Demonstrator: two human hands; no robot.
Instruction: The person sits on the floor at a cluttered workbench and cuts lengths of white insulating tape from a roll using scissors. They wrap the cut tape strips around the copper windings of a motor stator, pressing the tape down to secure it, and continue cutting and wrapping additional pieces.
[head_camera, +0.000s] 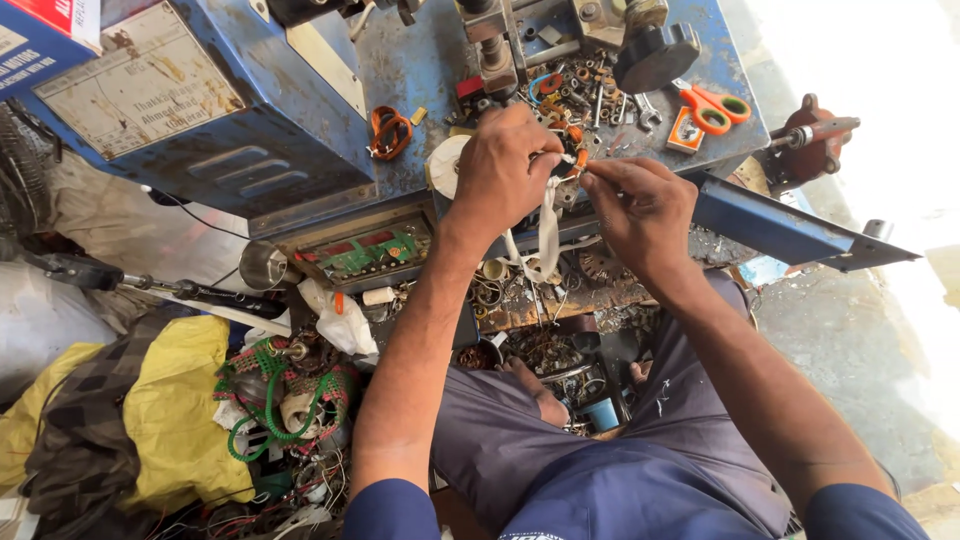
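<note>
My left hand (505, 172) and my right hand (640, 207) meet over the front edge of a worn blue machine table (410, 75). Between their fingertips they pinch a small orange-tipped part with a white cloth tape (548, 235) hanging down from it in a loop. The fingers of both hands are closed on this piece. A roll of white tape (445, 165) lies just left of my left hand. What the small part is exactly stays hidden by the fingers.
Orange-handled scissors (712, 108) lie at the table's right, a black knob (655, 55) behind them, and several loose nuts and washers (575, 90) between. An orange wire coil (390, 132) sits left. Below are a green circuit board (372, 252), yellow cloth (175, 400) and tangled green wires (280, 400).
</note>
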